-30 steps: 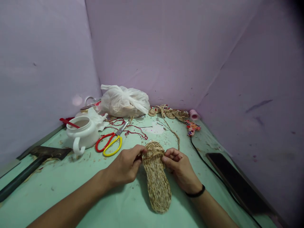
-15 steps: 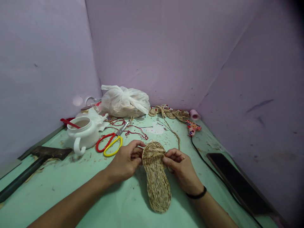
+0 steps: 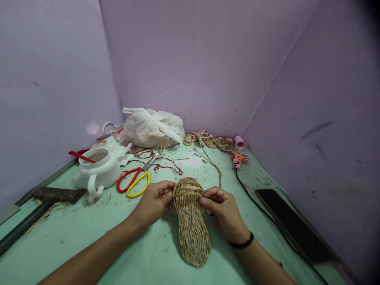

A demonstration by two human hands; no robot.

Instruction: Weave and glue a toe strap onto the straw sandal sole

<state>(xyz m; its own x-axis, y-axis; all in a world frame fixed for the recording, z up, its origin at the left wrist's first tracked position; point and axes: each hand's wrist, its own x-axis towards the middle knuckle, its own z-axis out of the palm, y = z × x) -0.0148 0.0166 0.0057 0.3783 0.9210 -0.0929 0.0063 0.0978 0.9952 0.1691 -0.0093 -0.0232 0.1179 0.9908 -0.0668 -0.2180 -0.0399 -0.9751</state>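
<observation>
A woven straw slipper sole (image 3: 193,229), with a band across its far end, lies lengthwise before me on the green tabletop (image 3: 142,257). My left hand (image 3: 156,202) pinches the left edge of the far end between thumb and fingers. On the opposite edge, my right hand (image 3: 221,209), with a black band at the wrist, grips the straw near the end of that band. A braided straw cord (image 3: 216,168) runs from the far edge of the table down toward my right hand; its lower end is hidden behind the fingers.
Scissors (image 3: 138,180) with red and yellow handles lie left of centre beside red yarn (image 3: 169,168). Further left are a white pot (image 3: 101,168) and a hammer (image 3: 56,196). A knotted plastic bag (image 3: 152,128) sits at the back. On the right are a phone (image 3: 293,223) and a black cable (image 3: 264,215).
My left thumb and fingers have closed onto the sole's left edge. The whole scene has shifted slightly left in view. My right hand keeps its hold.
</observation>
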